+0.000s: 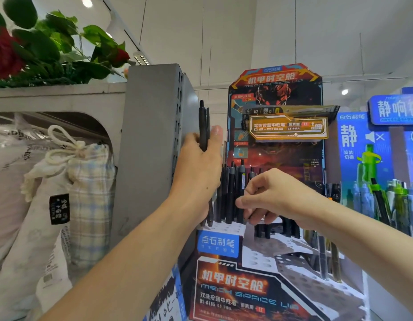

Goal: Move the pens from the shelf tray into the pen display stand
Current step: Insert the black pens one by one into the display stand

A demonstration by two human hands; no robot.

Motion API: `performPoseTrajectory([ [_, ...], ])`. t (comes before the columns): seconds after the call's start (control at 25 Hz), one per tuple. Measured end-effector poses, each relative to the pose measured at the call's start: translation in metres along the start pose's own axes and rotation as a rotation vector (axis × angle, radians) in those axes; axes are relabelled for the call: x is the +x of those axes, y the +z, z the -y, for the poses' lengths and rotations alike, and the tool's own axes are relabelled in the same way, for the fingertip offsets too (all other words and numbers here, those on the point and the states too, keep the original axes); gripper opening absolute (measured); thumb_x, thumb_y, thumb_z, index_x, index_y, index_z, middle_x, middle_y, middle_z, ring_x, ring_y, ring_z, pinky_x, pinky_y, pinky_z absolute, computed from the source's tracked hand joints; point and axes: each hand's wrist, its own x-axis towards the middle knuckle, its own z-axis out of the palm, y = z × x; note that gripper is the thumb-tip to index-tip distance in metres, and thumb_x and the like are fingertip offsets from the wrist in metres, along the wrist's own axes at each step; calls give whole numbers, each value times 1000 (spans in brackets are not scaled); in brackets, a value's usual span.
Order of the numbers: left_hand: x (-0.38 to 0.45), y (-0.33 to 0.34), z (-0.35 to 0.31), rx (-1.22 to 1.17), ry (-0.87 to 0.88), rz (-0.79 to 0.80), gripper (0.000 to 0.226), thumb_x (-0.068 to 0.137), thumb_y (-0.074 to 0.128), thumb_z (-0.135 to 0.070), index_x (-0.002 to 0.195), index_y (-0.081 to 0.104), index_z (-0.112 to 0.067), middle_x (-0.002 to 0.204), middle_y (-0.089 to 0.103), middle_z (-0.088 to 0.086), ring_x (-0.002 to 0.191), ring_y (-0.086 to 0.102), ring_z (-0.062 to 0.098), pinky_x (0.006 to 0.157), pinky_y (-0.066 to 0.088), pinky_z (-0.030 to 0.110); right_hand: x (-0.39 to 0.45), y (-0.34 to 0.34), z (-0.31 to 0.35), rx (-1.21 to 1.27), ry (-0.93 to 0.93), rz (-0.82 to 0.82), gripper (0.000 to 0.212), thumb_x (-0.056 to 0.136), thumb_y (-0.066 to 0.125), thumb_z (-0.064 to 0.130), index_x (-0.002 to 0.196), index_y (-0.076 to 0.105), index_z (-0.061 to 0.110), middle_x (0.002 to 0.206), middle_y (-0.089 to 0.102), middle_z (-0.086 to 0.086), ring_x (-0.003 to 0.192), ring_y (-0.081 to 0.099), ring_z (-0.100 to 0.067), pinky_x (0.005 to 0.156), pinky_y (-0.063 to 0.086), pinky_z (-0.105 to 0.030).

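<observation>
At the stand: left hand grips spare black pens upright.
Right hand: pinches one pen into the pen display stand.
Risk: a missed hole could topple neighbouring pens.

The pens in the left hand are showing matte black, like the black pens standing in the pen display stand. The stand is wearing red-orange and black mech artwork with orange lettering, a blue label and a white hole-dotted top. Right of the stand, a neighbouring display is glowing blue with green pens. Left of the stand, a grey shelf post, a pale blue-and-cream plaid drawstring bag and red flowers with green leaves are showing.
</observation>
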Motion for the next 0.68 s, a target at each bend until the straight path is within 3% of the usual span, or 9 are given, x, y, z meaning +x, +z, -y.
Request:
performPoseTrajectory([
  [0.08,-1,0,0,11,-5,2,23,102,50,-44,107,56,-22,76,53,-3,52,42,8,47,35,23,-1,-2,2,-45,-22,-17,22,90,74,26,82,71,7,70,77,-4,66,76,-18,55,58,-24],
  [0.24,-4,0,0,16,19,14,18,104,48,-31,96,63,-22,73,61,-2,48,43,7,48,37,24,0,-7,7,-22,-125,-188,21,93,71,31,86,69,11,70,76,-4,61,75,-17,61,64,-35],
  [0.36,-5,-1,-2,-4,24,33,17,105,47,-29,99,62,-25,69,70,-5,46,45,4,43,42,19,5,-8,8,43,-104,-154,18,96,67,22,85,67,8,71,75,-8,64,76,-19,64,65,-40],
  [0.44,-5,-2,-3,-23,32,34,15,106,45,-29,107,59,-25,69,74,-8,45,48,2,44,44,15,7,-6,9,43,-87,-127,7,97,64,17,93,61,12,73,74,-9,65,76,-19,60,64,-37],
  [0.52,-5,-2,-3,-17,40,34,15,107,45,-30,111,58,-24,72,75,-9,45,50,1,45,45,15,9,-7,11,37,-65,-102,11,95,63,12,100,55,17,78,75,-10,65,76,-18,56,62,-34],
  [0.68,-6,-1,-5,-6,49,28,16,106,46,-29,111,59,-22,71,75,-9,45,51,1,45,45,15,11,-10,12,8,-45,-79,5,95,67,16,94,63,12,75,76,-8,65,75,-17,57,62,-33],
])
